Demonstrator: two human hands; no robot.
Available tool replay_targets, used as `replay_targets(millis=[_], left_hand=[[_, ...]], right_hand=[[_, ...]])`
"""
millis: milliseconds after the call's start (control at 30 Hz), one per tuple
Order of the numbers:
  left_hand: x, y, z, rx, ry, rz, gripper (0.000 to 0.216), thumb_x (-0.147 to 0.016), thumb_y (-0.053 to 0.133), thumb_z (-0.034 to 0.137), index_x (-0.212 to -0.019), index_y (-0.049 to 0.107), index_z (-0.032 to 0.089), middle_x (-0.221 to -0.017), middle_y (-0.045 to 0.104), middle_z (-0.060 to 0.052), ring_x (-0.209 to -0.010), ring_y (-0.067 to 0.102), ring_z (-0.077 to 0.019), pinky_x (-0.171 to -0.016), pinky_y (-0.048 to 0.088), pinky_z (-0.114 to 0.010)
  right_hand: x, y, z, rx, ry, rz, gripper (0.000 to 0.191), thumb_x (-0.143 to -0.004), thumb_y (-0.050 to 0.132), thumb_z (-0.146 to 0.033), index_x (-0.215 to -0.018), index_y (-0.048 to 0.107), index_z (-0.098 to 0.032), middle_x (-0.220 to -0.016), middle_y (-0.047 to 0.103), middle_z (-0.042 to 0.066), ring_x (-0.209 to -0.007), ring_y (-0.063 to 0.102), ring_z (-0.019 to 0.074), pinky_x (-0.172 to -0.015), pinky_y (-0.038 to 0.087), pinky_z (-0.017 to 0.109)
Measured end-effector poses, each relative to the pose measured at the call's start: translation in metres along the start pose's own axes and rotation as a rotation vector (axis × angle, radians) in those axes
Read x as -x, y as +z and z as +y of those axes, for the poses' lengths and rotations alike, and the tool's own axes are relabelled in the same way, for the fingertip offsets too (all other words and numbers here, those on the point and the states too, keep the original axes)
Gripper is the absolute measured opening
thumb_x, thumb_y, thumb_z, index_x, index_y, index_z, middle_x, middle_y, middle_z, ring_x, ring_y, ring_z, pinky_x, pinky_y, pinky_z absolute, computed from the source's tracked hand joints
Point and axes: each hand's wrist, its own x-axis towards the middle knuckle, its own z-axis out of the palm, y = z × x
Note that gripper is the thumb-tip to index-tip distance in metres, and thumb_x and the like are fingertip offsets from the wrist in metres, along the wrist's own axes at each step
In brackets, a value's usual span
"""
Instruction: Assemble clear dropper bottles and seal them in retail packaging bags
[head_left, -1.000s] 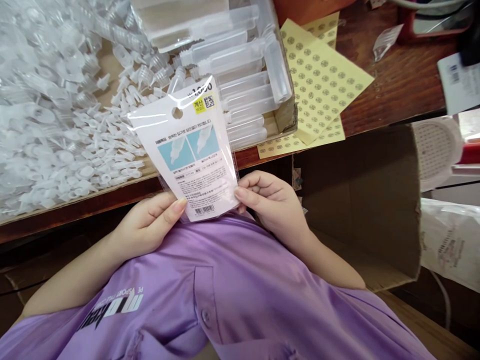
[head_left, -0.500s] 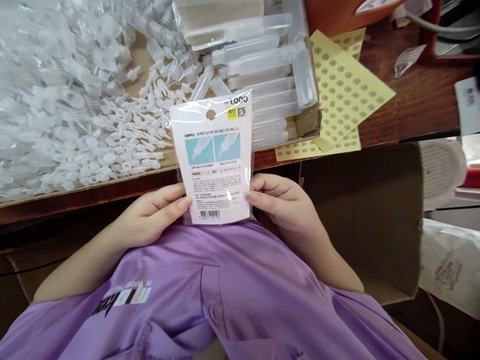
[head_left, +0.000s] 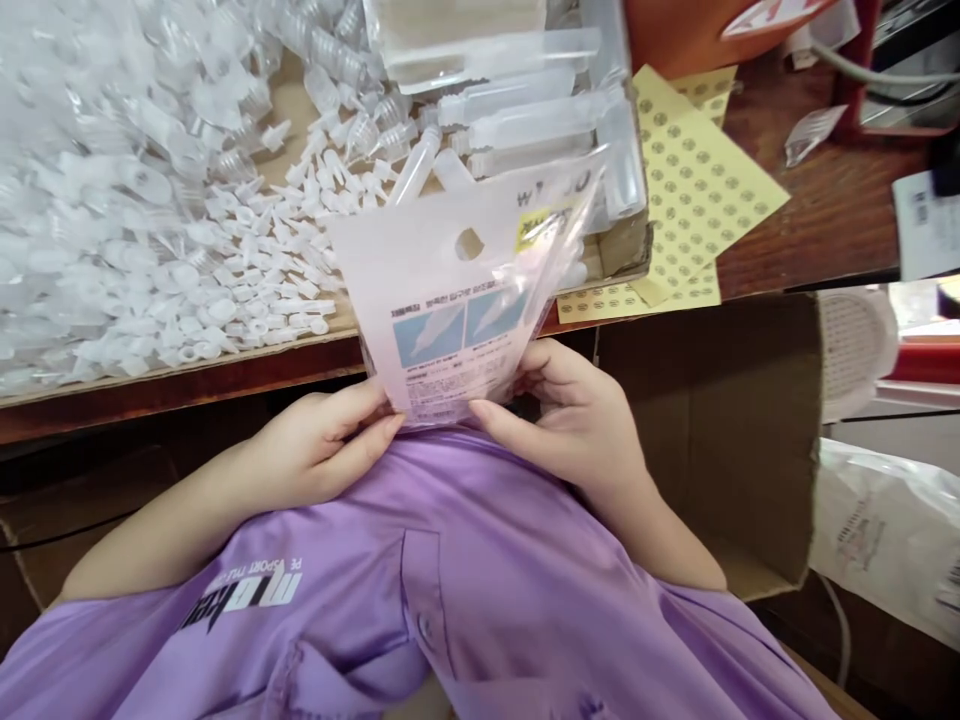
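Between my two hands is a clear plastic package with a printed card (head_left: 420, 260), its lower end close to my purple shirt. My left hand (head_left: 330, 435) pinches its lower left corner between thumb and fingers. At the lower right, my right hand (head_left: 566, 415) grips the edge, thumb in front and fingers curled behind. The package tilts, and its upper right part is smeared by motion. Whatever lies behind the card is hidden. Just beyond it are small white nozzle tips (head_left: 277, 260) in a heap and several translucent plastic tubes (head_left: 525, 125).
A cardboard tray (head_left: 626, 250) holds the tubes on the wooden table (head_left: 832, 220). Yellow sticker sheets (head_left: 697, 190) lie right of it. Clear ribbed caps (head_left: 90, 120) are piled at the left. Below the table edge stands an open cardboard box (head_left: 735, 430), with a white plastic bag (head_left: 885, 530) beside it.
The package has tipped and turned, its top swinging to the right and its print now slanted. My right hand has shifted inward along the lower edge. My left hand keeps its pinch.
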Motion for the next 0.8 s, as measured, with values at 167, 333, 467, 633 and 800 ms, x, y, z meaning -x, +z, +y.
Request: replay_targets(millis=[167,333,467,633,800], left_hand=[[0.0,-0.006,0.003,0.218,-0.095,-0.014,0.042,-0.095,0.056,0.018,-0.135,0.061,0.025,-0.134,0.066,-0.007,-0.116,0.067,-0.0219,-0.104,0.051,-0.03],[-0.001,-0.008,0.005,0.68,-0.309,0.013,0.036,-0.092,0.063,0.023,-0.127,0.068,0.026,-0.122,0.073,-0.009,-0.111,0.07,-0.0254,-0.102,0.053,-0.037],[-0.001,-0.011,0.004,0.875,-0.447,0.007,0.027,-0.085,0.071,0.028,-0.111,0.078,0.021,-0.102,0.079,-0.012,-0.099,0.074,-0.0309,-0.092,0.059,-0.043],[-0.005,-0.013,0.017,0.639,-0.469,0.065,0.023,-0.088,0.068,0.035,-0.102,0.08,0.02,-0.103,0.079,-0.009,-0.097,0.075,-0.0267,-0.096,0.057,-0.041],[-0.011,-0.015,0.02,0.699,-0.426,-0.025,0.027,-0.092,0.062,0.034,-0.081,0.08,0.017,-0.081,0.08,-0.008,-0.074,0.076,-0.0217,-0.077,0.062,-0.032]], right_hand=[[0.0,-0.005,-0.001,-0.198,0.093,-0.075,0.008,-0.081,0.07,-0.023,-0.081,0.063,-0.02,-0.073,0.065,-0.001,-0.065,0.059,0.0111,-0.063,0.05,0.026],[-0.003,-0.005,0.004,-0.497,0.23,-0.15,0.01,-0.077,0.075,-0.023,-0.075,0.066,-0.02,-0.07,0.068,-0.001,-0.061,0.061,0.0103,-0.058,0.052,0.023],[-0.01,-0.007,0.012,-0.733,0.324,-0.333,0.012,-0.074,0.079,-0.029,-0.074,0.07,-0.021,-0.07,0.072,-0.001,-0.062,0.067,0.0135,-0.062,0.059,0.029],[-0.012,-0.011,0.021,-0.703,0.343,-0.373,0.014,-0.077,0.077,-0.033,-0.074,0.071,-0.021,-0.069,0.072,0.0,-0.062,0.069,0.0148,-0.063,0.06,0.031],[-0.011,-0.006,0.026,-0.706,0.184,-0.351,0.019,-0.073,0.08,-0.04,-0.072,0.071,-0.024,-0.07,0.073,0.0,-0.064,0.069,0.0166,-0.063,0.06,0.033]])
